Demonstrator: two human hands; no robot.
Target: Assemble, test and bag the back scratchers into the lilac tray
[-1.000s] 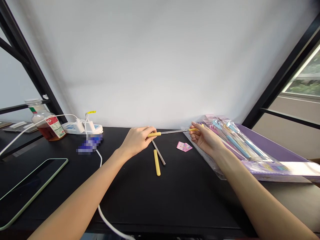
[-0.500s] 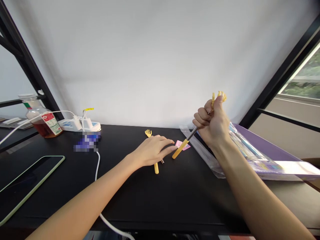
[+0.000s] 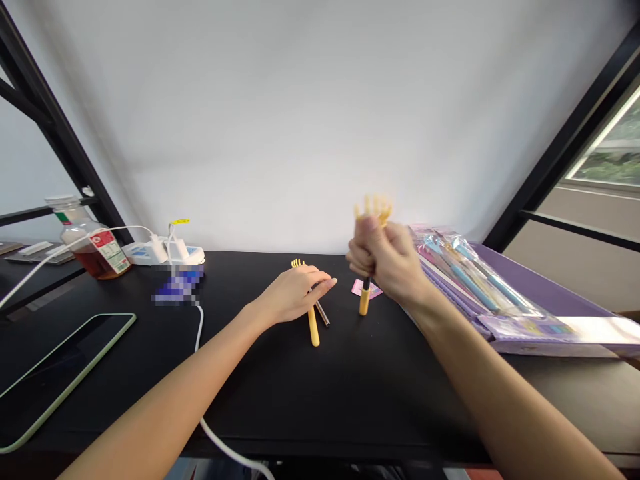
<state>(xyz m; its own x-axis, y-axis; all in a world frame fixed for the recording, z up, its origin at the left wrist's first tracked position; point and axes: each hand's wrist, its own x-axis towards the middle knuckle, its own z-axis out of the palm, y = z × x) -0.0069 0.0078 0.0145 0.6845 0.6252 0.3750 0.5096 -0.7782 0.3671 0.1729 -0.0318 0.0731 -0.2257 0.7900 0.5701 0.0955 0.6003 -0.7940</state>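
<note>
A yellow back scratcher [image 3: 365, 303] with a dark shaft is upright in my right hand [image 3: 383, 257], whose fist is wrapped round its shaft. Its claw end sticks out above the fist, blurred, and its yellow handle points down toward the desk. My left hand [image 3: 295, 295] reaches over a second yellow back scratcher [image 3: 313, 330] lying on the desk, fingers stretched out. Whether the palm presses on it is hidden. Beside that handle lies a thin metal rod [image 3: 323, 315], partly under the left hand. Behind the held handle is a small pink card [image 3: 357, 287].
On the right, a purple box [image 3: 545, 347] bears several plastic-wrapped packs [image 3: 465, 270]. A phone [image 3: 60, 373], a bottle of brown liquid [image 3: 97, 247], a white power strip [image 3: 195, 255] and a white cable [image 3: 200, 333] occupy the left. A wall [image 3: 300, 133] stands behind the black desk [image 3: 350, 400].
My right hand has moved left and slightly down, turning the held back scratcher from slanted to nearly upright. My left hand has shifted slightly left, uncovering more of the metal rod.
</note>
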